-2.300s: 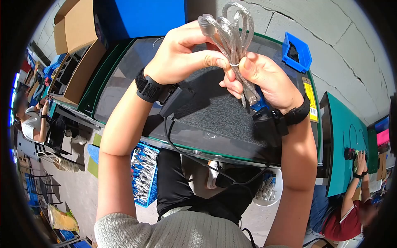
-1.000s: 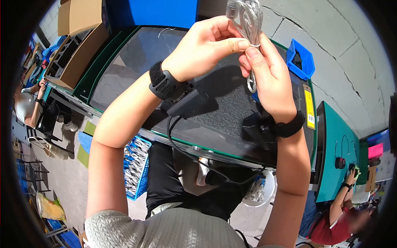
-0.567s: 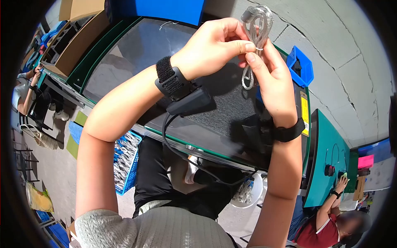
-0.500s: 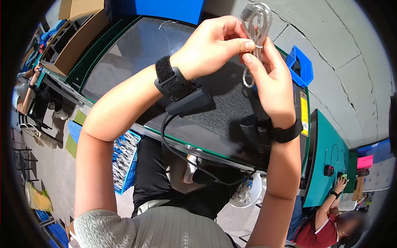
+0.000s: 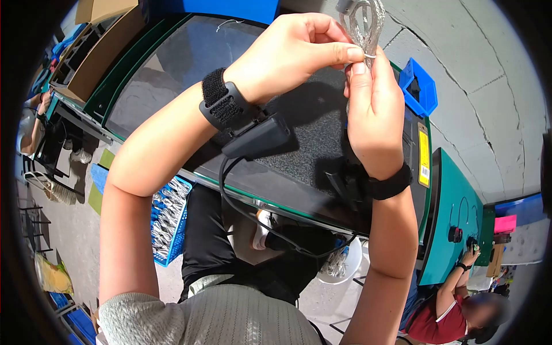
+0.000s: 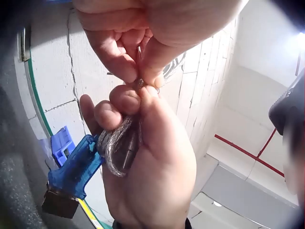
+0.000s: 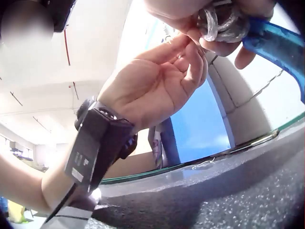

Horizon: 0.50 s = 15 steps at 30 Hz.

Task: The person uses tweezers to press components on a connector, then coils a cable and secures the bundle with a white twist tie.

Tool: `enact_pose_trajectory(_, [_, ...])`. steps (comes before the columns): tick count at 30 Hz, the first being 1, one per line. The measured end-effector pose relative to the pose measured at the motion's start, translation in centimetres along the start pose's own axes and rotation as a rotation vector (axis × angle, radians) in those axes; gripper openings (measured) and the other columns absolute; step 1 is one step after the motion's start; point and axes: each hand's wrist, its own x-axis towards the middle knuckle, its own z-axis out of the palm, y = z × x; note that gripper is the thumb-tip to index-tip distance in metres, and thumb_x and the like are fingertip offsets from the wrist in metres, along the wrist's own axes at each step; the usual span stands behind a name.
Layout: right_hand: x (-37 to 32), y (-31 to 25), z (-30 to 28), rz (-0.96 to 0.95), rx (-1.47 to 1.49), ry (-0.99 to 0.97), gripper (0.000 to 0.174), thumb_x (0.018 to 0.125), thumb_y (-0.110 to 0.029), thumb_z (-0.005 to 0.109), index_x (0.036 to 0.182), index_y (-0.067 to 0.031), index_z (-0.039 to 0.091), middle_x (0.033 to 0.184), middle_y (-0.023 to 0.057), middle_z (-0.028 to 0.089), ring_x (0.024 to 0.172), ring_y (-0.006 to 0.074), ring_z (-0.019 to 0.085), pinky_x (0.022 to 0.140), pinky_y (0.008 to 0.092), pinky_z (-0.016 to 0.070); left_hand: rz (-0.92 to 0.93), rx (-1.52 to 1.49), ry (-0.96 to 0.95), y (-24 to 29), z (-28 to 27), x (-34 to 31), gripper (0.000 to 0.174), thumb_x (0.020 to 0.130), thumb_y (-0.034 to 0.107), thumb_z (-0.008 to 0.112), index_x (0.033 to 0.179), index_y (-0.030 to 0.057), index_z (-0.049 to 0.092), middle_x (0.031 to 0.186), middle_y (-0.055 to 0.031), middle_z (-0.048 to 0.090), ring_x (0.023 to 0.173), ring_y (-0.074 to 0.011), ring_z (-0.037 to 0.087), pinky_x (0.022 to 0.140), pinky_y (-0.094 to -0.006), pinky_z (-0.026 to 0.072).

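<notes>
A coiled cable in clear, silvery sheathing is held up above the table, its top loops reaching the head view's upper edge. A thin white twist tie circles the bundle. My left hand pinches at this tie with thumb and forefinger. Just below, my right hand grips the bundle, its thumb against the left fingertips. A lower loop of the cable hangs out of the right palm in the left wrist view. Beside that hand shows a translucent blue plastic piece.
Below lies the dark table. A loose white tie is near its back edge, and a blue bin stands at the right. A blue basket of cables and a white bucket are under the front edge. Another person works at right.
Both hands have closed in around the tie, and the cable's lower end has gone out of sight behind my right hand. The head view has shifted.
</notes>
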Motion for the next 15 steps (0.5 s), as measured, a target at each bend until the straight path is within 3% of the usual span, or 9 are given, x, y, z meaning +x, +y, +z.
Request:
enact_pose_trajectory(2, [-0.03, 0.14, 0.1, 0.046, 0.058, -0.02, 0.027, 0.095, -0.013, 0.042, 0.117, -0.0008, 0.049, 0.08, 0.0151, 0.062, 0.069, 0.0261, 0.061, 0.064, 0.0342, 0.047, -0.017, -0.023, -0.006, -0.11, -0.08, 0.02, 0.016, 0.086, 0.016, 0.065, 0.093, 0.002, 0.062, 0.091, -0.0028, 0.064, 0.085, -0.0095, 0.06, 0.08, -0.0238, 0.0482])
enact_pose_trajectory(4, [-0.08, 0.53, 0.4, 0.009, 0.172, 0.003, 0.024, 0.098, -0.017, 0.04, 0.112, 0.0001, 0.051, 0.079, -0.0014, 0.052, 0.068, 0.0038, 0.045, 0.06, 0.0173, 0.0384, -0.015, -0.097, -0.022, -0.33, -0.13, 0.04, 0.016, 0.086, 0.016, 0.065, 0.093, 0.002, 0.063, 0.092, -0.0036, 0.065, 0.086, -0.0101, 0.06, 0.081, -0.0246, 0.0488])
enact_pose_trajectory(15, [-0.13, 0.25, 0.4, 0.052, 0.366, -0.014, 0.027, 0.1, -0.02, 0.038, 0.111, 0.0003, 0.052, 0.08, -0.0017, 0.051, 0.072, 0.0048, 0.045, 0.066, 0.0189, 0.0402, 0.044, -0.11, -0.01, -0.42, 0.13, -0.01, 0.012, 0.086, 0.011, 0.064, 0.092, 0.0013, 0.062, 0.091, -0.0059, 0.065, 0.083, -0.0121, 0.062, 0.078, -0.0268, 0.0508])
